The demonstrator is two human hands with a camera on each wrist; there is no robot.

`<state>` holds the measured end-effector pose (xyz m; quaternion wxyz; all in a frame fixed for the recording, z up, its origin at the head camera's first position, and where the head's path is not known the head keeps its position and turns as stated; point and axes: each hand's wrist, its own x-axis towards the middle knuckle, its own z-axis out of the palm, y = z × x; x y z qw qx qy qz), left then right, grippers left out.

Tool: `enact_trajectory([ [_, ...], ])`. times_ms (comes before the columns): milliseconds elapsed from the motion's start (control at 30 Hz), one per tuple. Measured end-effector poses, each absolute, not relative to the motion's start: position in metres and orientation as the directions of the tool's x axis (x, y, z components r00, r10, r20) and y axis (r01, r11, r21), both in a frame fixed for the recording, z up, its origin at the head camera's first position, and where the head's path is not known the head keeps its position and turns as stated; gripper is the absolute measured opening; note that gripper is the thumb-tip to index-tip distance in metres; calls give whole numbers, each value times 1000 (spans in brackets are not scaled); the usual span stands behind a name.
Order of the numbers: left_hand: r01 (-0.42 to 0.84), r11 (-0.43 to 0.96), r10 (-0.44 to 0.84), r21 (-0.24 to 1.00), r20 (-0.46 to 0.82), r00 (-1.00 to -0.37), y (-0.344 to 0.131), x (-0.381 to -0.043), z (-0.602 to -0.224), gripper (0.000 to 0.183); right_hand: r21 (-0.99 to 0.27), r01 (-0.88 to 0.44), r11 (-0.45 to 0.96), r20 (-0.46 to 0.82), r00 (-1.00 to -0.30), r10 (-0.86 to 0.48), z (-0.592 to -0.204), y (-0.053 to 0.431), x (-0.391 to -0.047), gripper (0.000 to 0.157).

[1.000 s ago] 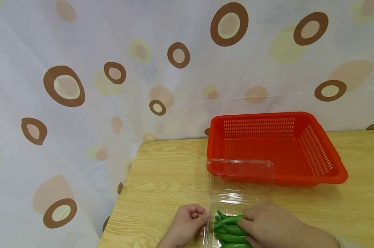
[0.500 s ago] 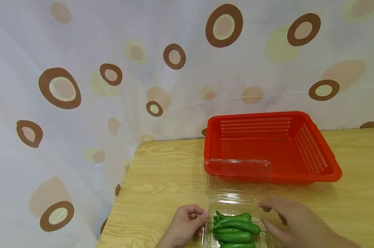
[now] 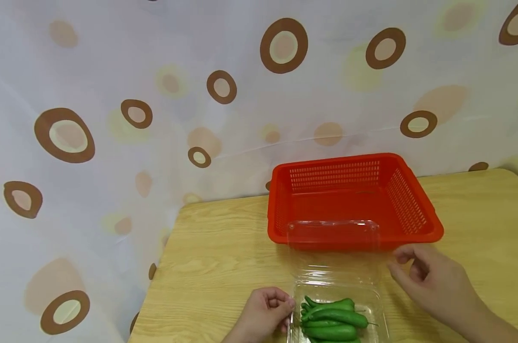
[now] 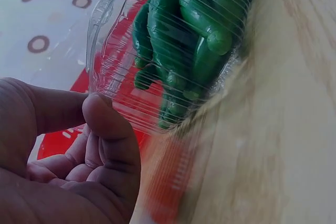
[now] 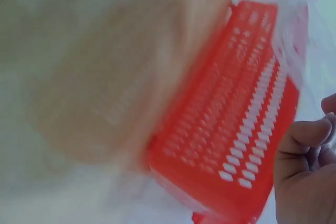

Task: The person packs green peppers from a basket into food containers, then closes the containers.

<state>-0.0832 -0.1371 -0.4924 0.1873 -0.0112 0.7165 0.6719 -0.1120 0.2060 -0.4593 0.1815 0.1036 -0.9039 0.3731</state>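
A clear plastic clamshell box (image 3: pixel 376 297) lies with its lid (image 3: pixel 310 264) raised at the back, against the front of the red basket. Several green chili peppers (image 3: pixel 336 315) lie side by side in its base, stems mixed in direction. With thumb and index finger, my left hand (image 3: pixel 263 312) pinches the box's left rim; the left wrist view shows this grip (image 4: pixel 100 108) close up. My right hand (image 3: pixel 439 281) hovers to the right of the box, fingers loosely bent and holding nothing. It appears at the right edge of the right wrist view.
The red perforated basket (image 3: pixel 280 209) stands at the back of the wooden table (image 3: pixel 216 243), with a thin dark bit on its floor. Behind the table hangs a spotted cloth (image 3: pixel 164 57).
My right hand has let go of a pepper among the others and moved right and back, away from the box. My left hand still pinches the rim. The head view has shifted.
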Motion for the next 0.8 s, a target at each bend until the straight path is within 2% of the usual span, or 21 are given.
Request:
enact_trajectory([
  [100, -239, 113, 246, 964, -260, -934, -139, -86, -492, 19, -638, -370, 675, 455, -889, -57, -445, 206, -130, 25],
  [267, -221, 123, 258, 968, -246, -934, -138, -90, -492, 17, -642, -418, 643, 460, -881, -113, -423, 196, -154, 23],
  [467, -215, 113, 248, 970, -237, -939, -132, -90, -492, 19, -597, -459, 658, 493, -857, -150, -412, 192, -152, 16],
  [567, -222, 107, 233, 969, -241, -942, -130, -89, -493, 18, -587, -484, 649, 520, -840, -156, -410, 194, -136, 24],
  [733, -264, 118, 213, 957, -284, -935, -134, -88, -495, 17, -522, -580, 625, 602, -770, -212, -411, 195, -99, 52],
  [800, -291, 115, 209, 950, -310, -928, -136, -87, -497, 18, -497, -615, 612, 618, -746, -248, -416, 195, -85, 58],
])
